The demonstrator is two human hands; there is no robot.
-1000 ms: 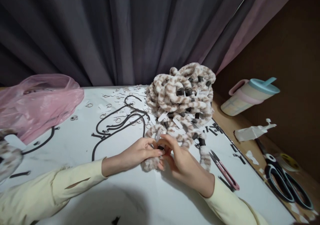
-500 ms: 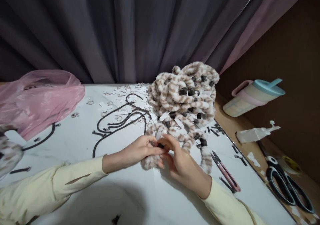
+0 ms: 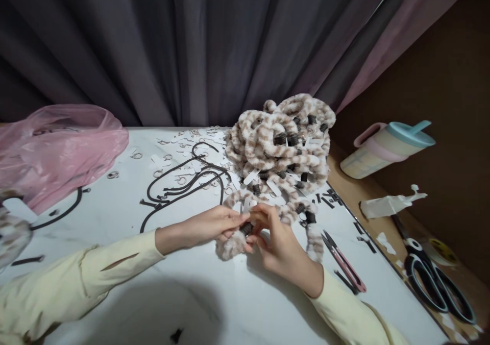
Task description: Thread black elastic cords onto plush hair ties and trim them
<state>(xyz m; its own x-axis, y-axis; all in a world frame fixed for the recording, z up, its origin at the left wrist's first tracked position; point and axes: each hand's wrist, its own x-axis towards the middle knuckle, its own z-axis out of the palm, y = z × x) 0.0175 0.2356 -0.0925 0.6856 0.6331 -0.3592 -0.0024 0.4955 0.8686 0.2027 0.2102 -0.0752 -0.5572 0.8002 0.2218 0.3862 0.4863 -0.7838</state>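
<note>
"Where is our furry loop [image 3: 231, 248]?"
"On the worktop [image 3: 245, 306], between its near edge and the furry pile [image 3: 281, 156] at the far right corner."
"And our grip?"
"Our left hand [image 3: 224, 223] pinches the loop, thumb and fingers closed beside its black band [image 3: 246, 228]. Our right hand [image 3: 276, 240] curls around the band, fingertips slightly apart; whether they press, we cannot tell."

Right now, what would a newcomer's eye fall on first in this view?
Probably the big heap of fluffy white-and-brown striped loops, right of centre at the back of the white table. Just in front of it, the left hand and right hand meet around a black ribbed band on a fluffy striped piece. A crumpled pink translucent plastic bag stands out at the far left.
</note>
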